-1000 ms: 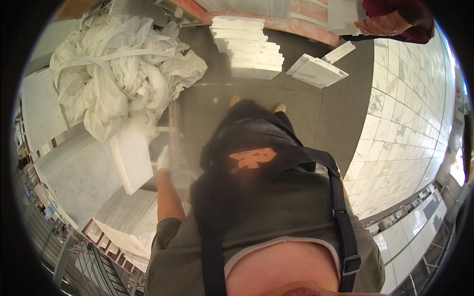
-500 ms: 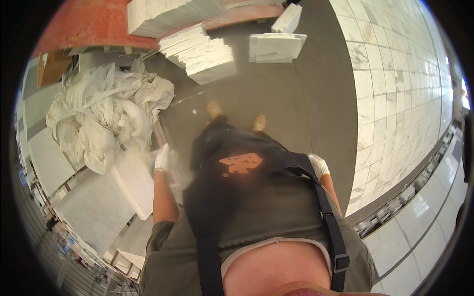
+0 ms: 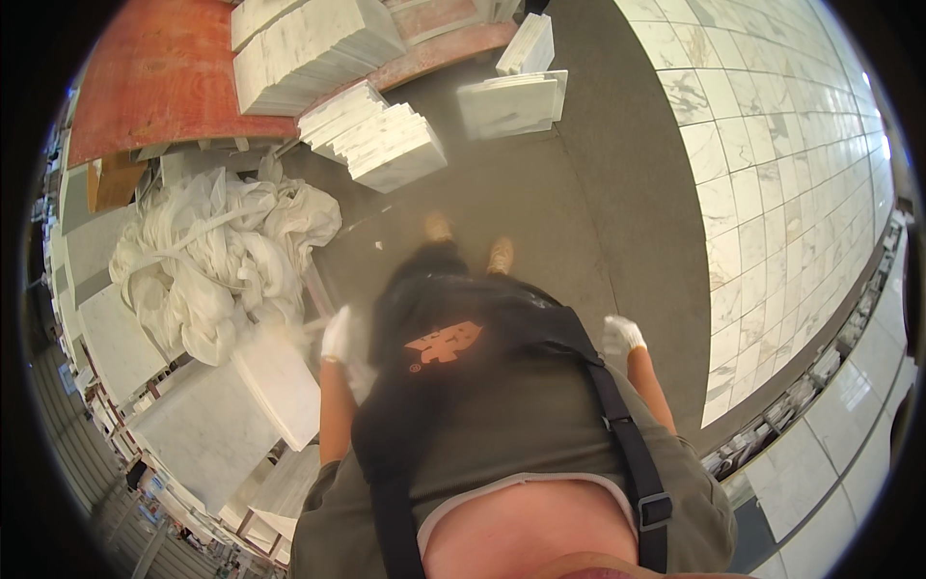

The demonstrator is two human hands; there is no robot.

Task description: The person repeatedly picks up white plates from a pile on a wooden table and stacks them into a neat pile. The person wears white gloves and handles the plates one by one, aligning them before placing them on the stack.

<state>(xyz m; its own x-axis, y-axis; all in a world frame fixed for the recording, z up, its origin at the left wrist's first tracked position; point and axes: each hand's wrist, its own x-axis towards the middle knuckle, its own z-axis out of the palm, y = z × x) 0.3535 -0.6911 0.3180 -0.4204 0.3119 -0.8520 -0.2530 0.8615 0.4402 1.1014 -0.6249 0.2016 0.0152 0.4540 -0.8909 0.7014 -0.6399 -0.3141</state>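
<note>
My left hand [image 3: 337, 335], in a white glove, hangs at my side with its fingers stretched out and nothing seen in it. It is nearest to the stacked white slabs [image 3: 280, 391] and the heap of white plastic sheeting [image 3: 207, 270] on the left. On the other side, my right hand [image 3: 623, 335] also wears a white glove. Its fingers are loosely bent and apart, with no object in them. A dark apron [image 3: 444, 309] with an orange print covers my front, and my shoes [image 3: 501, 256] show on the grey floor beyond it.
Ahead, stepped stacks of white marble tiles [image 3: 395, 159] stand on the floor beside a red table [image 3: 164, 77]. More marble slabs [image 3: 511, 103] lean upright farther right. Rows of veined marble tiles [image 3: 752, 222] lie along the right side. Grey floor [image 3: 598, 222] runs between.
The tile stacks, sheeting and red table sit lower in the view and show more fully. Both hands still hang at my sides; the right one has swung slightly outward.
</note>
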